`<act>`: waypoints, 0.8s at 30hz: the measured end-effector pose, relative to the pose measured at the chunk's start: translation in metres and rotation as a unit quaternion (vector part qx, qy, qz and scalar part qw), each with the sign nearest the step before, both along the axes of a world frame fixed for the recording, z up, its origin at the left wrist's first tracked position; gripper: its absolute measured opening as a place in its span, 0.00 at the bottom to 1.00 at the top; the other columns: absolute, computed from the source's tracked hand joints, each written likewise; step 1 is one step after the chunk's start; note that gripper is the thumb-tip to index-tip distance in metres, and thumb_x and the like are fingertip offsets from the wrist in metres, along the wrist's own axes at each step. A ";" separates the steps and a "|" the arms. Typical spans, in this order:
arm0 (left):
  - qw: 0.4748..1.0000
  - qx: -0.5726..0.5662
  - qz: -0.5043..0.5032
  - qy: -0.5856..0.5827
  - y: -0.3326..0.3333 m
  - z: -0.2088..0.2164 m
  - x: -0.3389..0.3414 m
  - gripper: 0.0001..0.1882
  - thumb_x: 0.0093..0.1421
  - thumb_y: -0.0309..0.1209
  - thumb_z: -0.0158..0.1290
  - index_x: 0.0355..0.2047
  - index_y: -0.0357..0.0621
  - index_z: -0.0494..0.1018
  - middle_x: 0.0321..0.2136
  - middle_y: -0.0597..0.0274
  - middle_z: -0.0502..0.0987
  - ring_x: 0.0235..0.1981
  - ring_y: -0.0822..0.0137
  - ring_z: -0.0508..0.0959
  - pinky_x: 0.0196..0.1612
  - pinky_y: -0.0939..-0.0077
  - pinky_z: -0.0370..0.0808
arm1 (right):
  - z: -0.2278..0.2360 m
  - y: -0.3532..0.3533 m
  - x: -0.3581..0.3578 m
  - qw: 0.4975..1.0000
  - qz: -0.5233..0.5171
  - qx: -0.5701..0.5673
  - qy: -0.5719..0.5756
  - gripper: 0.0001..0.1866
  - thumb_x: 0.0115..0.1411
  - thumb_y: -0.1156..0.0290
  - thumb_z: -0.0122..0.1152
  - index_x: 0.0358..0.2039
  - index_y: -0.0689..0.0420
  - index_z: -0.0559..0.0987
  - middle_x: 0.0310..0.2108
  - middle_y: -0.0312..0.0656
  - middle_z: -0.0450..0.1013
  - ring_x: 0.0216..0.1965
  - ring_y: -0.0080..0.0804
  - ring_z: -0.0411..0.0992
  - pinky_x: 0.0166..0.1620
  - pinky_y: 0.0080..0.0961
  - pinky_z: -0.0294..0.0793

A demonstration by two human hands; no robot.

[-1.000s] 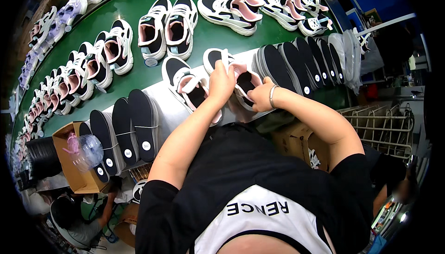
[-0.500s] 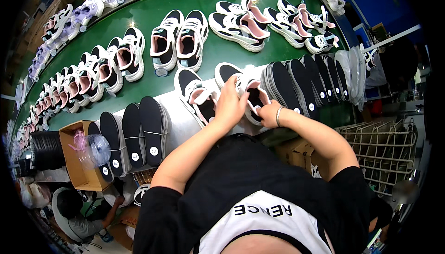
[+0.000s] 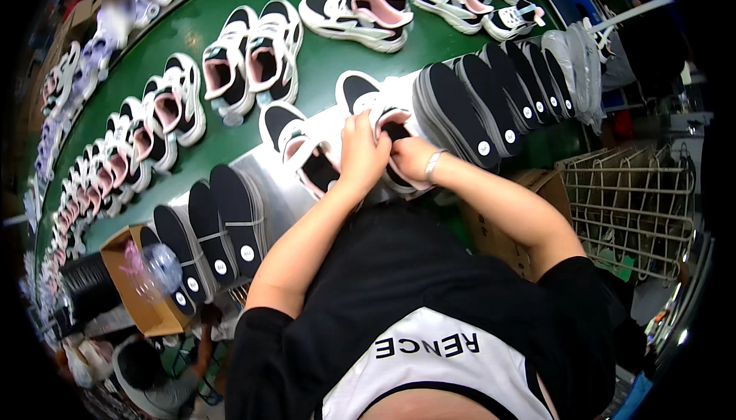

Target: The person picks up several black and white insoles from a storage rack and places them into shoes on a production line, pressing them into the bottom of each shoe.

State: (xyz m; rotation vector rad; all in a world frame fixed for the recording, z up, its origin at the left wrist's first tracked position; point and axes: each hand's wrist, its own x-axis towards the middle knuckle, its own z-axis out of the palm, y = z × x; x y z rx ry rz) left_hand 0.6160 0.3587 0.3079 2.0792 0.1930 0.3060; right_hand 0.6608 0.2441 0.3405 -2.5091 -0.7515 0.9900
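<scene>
A black and white sneaker [image 3: 357,92] with a pink lining rests on the pale strip at the bench's near edge, toe pointing away from me. My left hand [image 3: 363,148] closes over its tongue and side, thumb by the opening. Into that opening reaches my right hand [image 3: 412,158], beside the heel; its fingertips are hidden inside the shoe. A matching sneaker [image 3: 280,121] stands just left of my left hand, its tongue pulled up and its heel partly behind my forearm.
Stacks of black insoles stand on both sides, a right stack [image 3: 452,113] and a left stack [image 3: 239,205]. Pairs of sneakers [image 3: 253,56] line the green bench [image 3: 322,75]. A cardboard box [image 3: 126,282] sits lower left near a seated person [image 3: 157,382]; a wire rack [image 3: 629,205] is at right.
My right hand has moved from the sneaker's heel edge into its opening. My left hand stays on the tongue area. The view has shifted, so the bench sits further left and higher.
</scene>
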 end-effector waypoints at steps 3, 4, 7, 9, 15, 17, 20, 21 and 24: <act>1.000 -0.008 0.001 0.023 0.004 -0.002 0.001 0.21 0.42 0.21 0.42 0.41 0.33 0.63 0.33 0.44 0.67 0.37 0.48 0.66 0.42 0.62 0.62 | -0.011 0.021 -0.007 0.993 0.013 -0.103 -0.065 0.11 0.50 0.69 0.45 0.29 0.58 0.76 0.34 0.47 0.72 0.37 0.41 0.70 0.40 0.30 0.69; 0.999 -0.013 -0.027 0.023 0.006 -0.001 0.000 0.20 0.42 0.21 0.43 0.40 0.32 0.63 0.32 0.44 0.66 0.36 0.48 0.65 0.41 0.62 0.62 | -0.013 0.023 -0.001 0.989 0.032 -0.139 -0.038 0.12 0.50 0.68 0.46 0.31 0.56 0.76 0.35 0.46 0.72 0.38 0.39 0.70 0.41 0.30 0.69; 0.995 -0.041 -0.075 0.056 0.005 -0.001 -0.003 0.20 0.42 0.21 0.43 0.39 0.31 0.62 0.32 0.43 0.65 0.36 0.48 0.65 0.40 0.61 0.62 | 0.002 0.027 0.016 0.974 0.040 -0.223 0.002 0.14 0.50 0.64 0.48 0.36 0.54 0.75 0.37 0.43 0.72 0.40 0.36 0.70 0.41 0.29 0.69; 0.999 0.006 -0.022 -0.024 -0.005 -0.009 -0.005 0.22 0.42 0.22 0.43 0.41 0.28 0.61 0.33 0.42 0.65 0.36 0.47 0.65 0.41 0.62 0.62 | 0.005 0.024 0.023 0.966 0.119 -0.227 -0.008 0.16 0.46 0.65 0.53 0.37 0.53 0.74 0.37 0.43 0.71 0.38 0.35 0.71 0.40 0.27 0.70; 1.000 0.013 -0.023 0.005 -0.004 -0.013 -0.003 0.23 0.44 0.24 0.44 0.42 0.27 0.60 0.35 0.39 0.65 0.39 0.46 0.65 0.44 0.61 0.61 | -0.003 0.018 0.018 0.954 0.152 -0.242 -0.086 0.15 0.46 0.64 0.54 0.35 0.53 0.74 0.35 0.41 0.72 0.37 0.34 0.71 0.39 0.27 0.70; 0.998 -0.003 -0.049 0.035 -0.001 -0.008 -0.002 0.24 0.46 0.26 0.47 0.44 0.27 0.58 0.36 0.39 0.65 0.39 0.46 0.65 0.44 0.61 0.62 | 0.008 0.013 0.020 0.965 0.142 -0.204 -0.078 0.14 0.48 0.57 0.50 0.30 0.51 0.77 0.33 0.40 0.72 0.37 0.35 0.70 0.39 0.27 0.69; 0.996 -0.070 -0.043 0.028 0.003 0.016 -0.019 0.21 0.49 0.28 0.50 0.43 0.32 0.60 0.35 0.44 0.67 0.38 0.51 0.68 0.41 0.66 0.66 | -0.001 -0.023 0.023 0.992 0.061 -0.002 -0.107 0.11 0.49 0.63 0.49 0.25 0.56 0.75 0.25 0.41 0.73 0.28 0.39 0.70 0.33 0.29 0.69; 0.994 -0.082 -0.041 0.057 0.012 0.030 -0.029 0.19 0.49 0.27 0.50 0.42 0.34 0.62 0.35 0.46 0.67 0.37 0.53 0.70 0.39 0.67 0.67 | 0.016 -0.029 0.029 0.998 0.027 0.027 -0.049 0.11 0.49 0.64 0.49 0.24 0.58 0.74 0.23 0.42 0.72 0.26 0.41 0.70 0.31 0.29 0.69; 0.993 -0.104 0.006 0.064 0.035 0.029 -0.064 0.12 0.53 0.25 0.46 0.38 0.34 0.64 0.32 0.50 0.71 0.31 0.62 0.74 0.33 0.76 0.71 | 0.024 -0.062 0.031 0.965 -0.183 0.179 -0.057 0.10 0.50 0.67 0.50 0.24 0.61 0.74 0.19 0.42 0.71 0.21 0.34 0.70 0.27 0.26 0.68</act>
